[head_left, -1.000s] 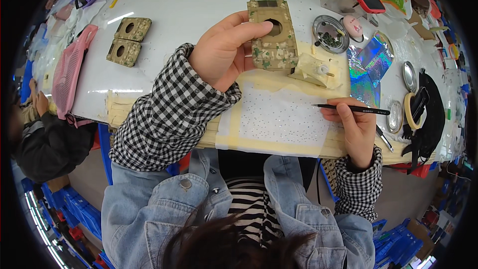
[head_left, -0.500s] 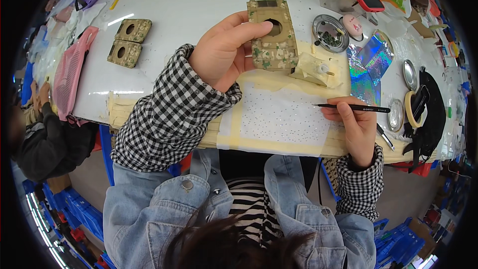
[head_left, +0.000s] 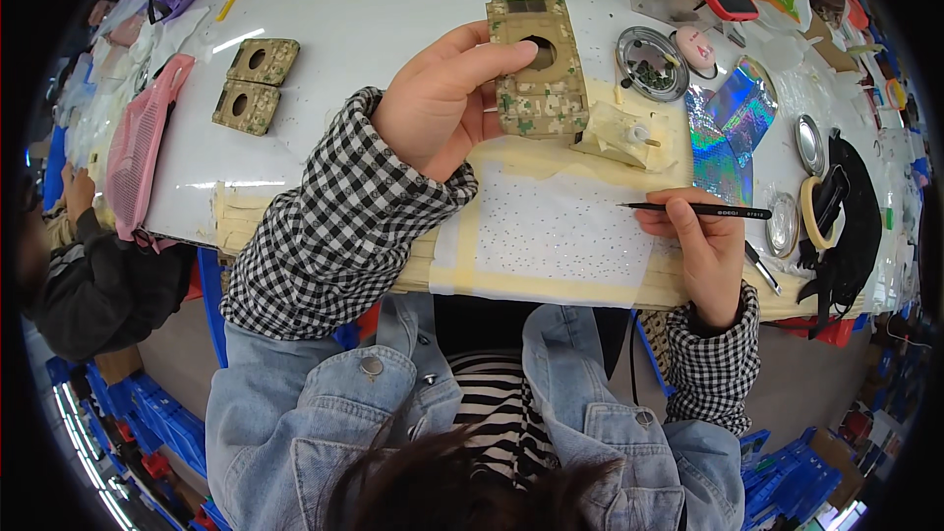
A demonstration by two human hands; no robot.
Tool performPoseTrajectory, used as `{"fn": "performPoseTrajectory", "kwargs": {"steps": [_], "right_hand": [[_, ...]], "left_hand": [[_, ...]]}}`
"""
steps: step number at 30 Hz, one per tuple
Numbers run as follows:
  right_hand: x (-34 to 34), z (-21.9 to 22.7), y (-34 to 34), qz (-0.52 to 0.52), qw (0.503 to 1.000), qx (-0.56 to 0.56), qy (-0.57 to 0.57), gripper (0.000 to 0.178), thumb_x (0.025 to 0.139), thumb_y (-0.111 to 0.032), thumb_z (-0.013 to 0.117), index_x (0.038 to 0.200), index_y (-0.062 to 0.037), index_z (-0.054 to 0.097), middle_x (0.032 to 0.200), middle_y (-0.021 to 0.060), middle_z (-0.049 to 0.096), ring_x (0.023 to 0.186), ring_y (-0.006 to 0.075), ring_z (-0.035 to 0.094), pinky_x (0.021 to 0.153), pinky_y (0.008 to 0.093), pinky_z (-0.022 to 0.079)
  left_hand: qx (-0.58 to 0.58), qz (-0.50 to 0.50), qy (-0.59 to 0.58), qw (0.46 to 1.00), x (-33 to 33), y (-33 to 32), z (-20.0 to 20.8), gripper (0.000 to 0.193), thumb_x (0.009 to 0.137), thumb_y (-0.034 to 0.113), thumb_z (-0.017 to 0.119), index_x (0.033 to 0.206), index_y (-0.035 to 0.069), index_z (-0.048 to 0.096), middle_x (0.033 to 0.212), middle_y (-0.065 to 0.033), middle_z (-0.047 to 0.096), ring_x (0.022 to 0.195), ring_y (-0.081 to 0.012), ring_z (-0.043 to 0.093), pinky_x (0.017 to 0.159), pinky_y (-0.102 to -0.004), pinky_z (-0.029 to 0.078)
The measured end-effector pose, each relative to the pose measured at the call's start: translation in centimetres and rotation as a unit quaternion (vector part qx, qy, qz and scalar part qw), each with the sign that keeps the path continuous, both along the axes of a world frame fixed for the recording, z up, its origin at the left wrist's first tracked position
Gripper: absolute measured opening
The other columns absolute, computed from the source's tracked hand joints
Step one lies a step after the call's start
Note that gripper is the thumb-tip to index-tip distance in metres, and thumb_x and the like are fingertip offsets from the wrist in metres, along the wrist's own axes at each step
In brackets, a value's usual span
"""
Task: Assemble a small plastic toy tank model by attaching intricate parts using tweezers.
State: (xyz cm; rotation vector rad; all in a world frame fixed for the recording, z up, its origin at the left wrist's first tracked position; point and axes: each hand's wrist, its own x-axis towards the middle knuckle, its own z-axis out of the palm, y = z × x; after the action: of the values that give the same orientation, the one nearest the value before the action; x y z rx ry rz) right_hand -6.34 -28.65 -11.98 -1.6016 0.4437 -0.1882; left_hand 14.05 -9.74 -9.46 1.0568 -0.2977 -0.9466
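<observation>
1. A white worktable (head_left: 374, 29) spans the upper part of the view, its near edge layered with strips of beige masking tape.
2. A white speckled sheet (head_left: 560, 231), framed by tape, lies on the table's near edge between the two hands.
3. The left hand (head_left: 442, 103) is closed around a camouflage-painted rectangular model tank hull with a round hole in its top (head_left: 539, 69), thumb across its upper face, holding it tilted just above the table, beyond the sheet.
4. The right hand (head_left: 703, 236) pinches a thin black pen-like tool (head_left: 693, 208) lying level, its tip pointing left over the sheet's right edge.
5. A holographic foil sheet (head_left: 728, 133) lies right of the hull.
6. Two small camouflage square blocks with round holes (head_left: 256, 84) sit well apart to the left.
7. A round metal dish (head_left: 651, 61) rests just beside the hull.
</observation>
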Motion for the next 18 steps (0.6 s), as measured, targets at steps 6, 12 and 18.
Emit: {"fn": "performPoseTrajectory", "kwargs": {"steps": [6, 12, 18], "right_hand": [[0.03, 0.19, 0.04, 0.0, 1.0, -0.005, 0.005, 0.019, 0.092, -0.009, 0.053, 0.096, 0.0071, 0.06, 0.09, 0.0133, 0.065, 0.079, 0.0165, 0.065, 0.073, 0.0259, 0.053], [0.08, 0.3, 0.11, 0.0, 1.0, -0.009, 0.001, 0.019, 0.092, -0.009, 0.052, 0.095, 0.0073, 0.06, 0.09, 0.0131, 0.065, 0.079, 0.0165, 0.065, 0.073, 0.0258, 0.053], [0.01, 0.17, 0.02, -0.002, 1.0, -0.001, -0.003, 0.019, 0.092, -0.01, 0.052, 0.095, 0.0075, 0.06, 0.09, 0.0135, 0.065, 0.079, 0.0172, 0.065, 0.073, 0.0264, 0.053]], "left_hand": [[-0.002, -0.001, 0.0, 1.0, 0.0, 0.01, -0.02, 0.04, 0.094, 0.018, 0.043, 0.127, -0.004, 0.038, 0.119, -0.0173, 0.055, 0.108, -0.0235, 0.057, 0.093, -0.0343, 0.047], [0.003, -0.003, -0.009, 1.0, 0.02, 0.05, 0.07, 0.04, 0.094, 0.018, 0.043, 0.126, -0.004, 0.038, 0.118, -0.0172, 0.056, 0.108, -0.0237, 0.057, 0.093, -0.0345, 0.047], [0.0, -0.006, -0.005, 1.0, 0.04, 0.02, 0.06, 0.039, 0.094, 0.019, 0.043, 0.126, -0.004, 0.038, 0.118, -0.0169, 0.056, 0.108, -0.0236, 0.057, 0.093, -0.0346, 0.047]]}}
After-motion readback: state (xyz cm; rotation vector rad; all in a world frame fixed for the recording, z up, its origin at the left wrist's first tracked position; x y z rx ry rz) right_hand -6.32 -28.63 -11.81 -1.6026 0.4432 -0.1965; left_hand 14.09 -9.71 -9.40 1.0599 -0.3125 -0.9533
